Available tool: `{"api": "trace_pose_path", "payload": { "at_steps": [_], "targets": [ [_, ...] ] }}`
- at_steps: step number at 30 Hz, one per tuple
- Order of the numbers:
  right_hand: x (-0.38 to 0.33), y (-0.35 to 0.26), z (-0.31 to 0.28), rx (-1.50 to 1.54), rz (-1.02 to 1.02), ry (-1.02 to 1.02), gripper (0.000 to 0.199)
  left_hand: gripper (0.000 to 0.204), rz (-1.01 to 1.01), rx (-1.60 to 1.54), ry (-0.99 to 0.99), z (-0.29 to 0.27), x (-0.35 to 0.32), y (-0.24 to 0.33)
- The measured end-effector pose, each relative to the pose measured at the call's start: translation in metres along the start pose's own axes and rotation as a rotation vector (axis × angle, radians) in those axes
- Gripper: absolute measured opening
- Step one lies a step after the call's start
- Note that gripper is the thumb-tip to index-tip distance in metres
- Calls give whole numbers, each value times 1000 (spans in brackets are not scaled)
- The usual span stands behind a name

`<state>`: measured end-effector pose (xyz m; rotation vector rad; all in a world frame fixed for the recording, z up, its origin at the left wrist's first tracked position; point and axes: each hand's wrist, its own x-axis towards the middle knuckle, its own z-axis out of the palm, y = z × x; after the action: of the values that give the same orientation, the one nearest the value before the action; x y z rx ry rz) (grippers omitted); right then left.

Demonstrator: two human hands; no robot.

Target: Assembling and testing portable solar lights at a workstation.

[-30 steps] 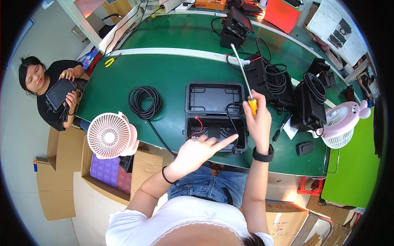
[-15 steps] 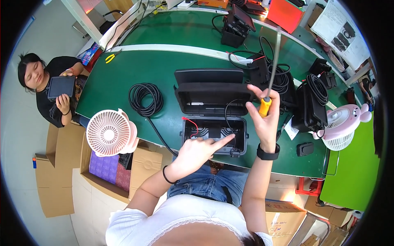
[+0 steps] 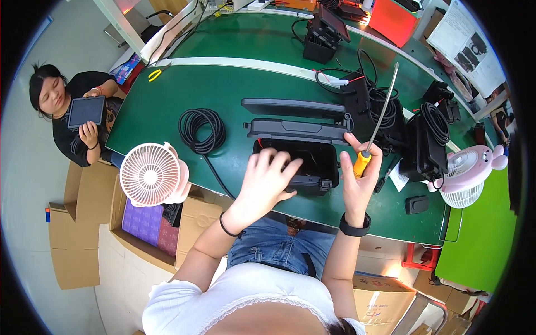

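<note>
An open black plastic box point(image 3: 309, 186) sits on the green workbench in front of me, its inside dark. Its lid point(image 3: 304, 129) stands raised at the far side, with a flat dark panel point(image 3: 293, 106) behind it. My left hand point(image 3: 265, 181) is over the box's left part, fingers spread, holding nothing I can see; it hides that end. A bit of red wire shows beside its fingers. My right hand point(image 3: 363, 181), at the box's right side, grips a screwdriver point(image 3: 362, 165) by its yellow handle. The long shaft points up and away, its tip in the air.
A coiled black cable point(image 3: 202, 131) lies left of the box. A white fan point(image 3: 151, 174) stands at the bench's left edge, a pink fan point(image 3: 462, 173) at the right. More black units and cables point(image 3: 424, 151) crowd the right. At left, a person point(image 3: 78, 120) holds a dark panel.
My left hand has gone from a pointing finger to spread fingers and moved slightly up. The box has tipped, its inside less visible. The screwdriver leans further right, and its tip is lower.
</note>
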<state>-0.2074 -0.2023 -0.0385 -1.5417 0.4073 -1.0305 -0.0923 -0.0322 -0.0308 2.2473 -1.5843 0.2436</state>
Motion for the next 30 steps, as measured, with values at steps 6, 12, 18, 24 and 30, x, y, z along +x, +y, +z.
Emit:
{"api": "trace_pose_path", "payload": {
  "at_steps": [6, 12, 18, 24, 30],
  "targets": [
    [-4, 4, 0, 9, -6, 13, 31, 86, -147, 92, -298, -9, 0, 5],
    [-6, 5, 2, 8, -12, 27, 31, 79, -45, 13, -271, -9, 0, -6],
    [-5, 6, 3, 18, 1, 27, 30, 71, -55, -12, -203, -14, 3, -4],
    [-5, 15, -1, -48, -44, 7, 32, 66, 110, -169, -72, -12, 4, -10],
    [-8, 3, 1, 114, 62, 26, 29, 71, 96, -127, -33, -12, -4, -12]
  ]
}}
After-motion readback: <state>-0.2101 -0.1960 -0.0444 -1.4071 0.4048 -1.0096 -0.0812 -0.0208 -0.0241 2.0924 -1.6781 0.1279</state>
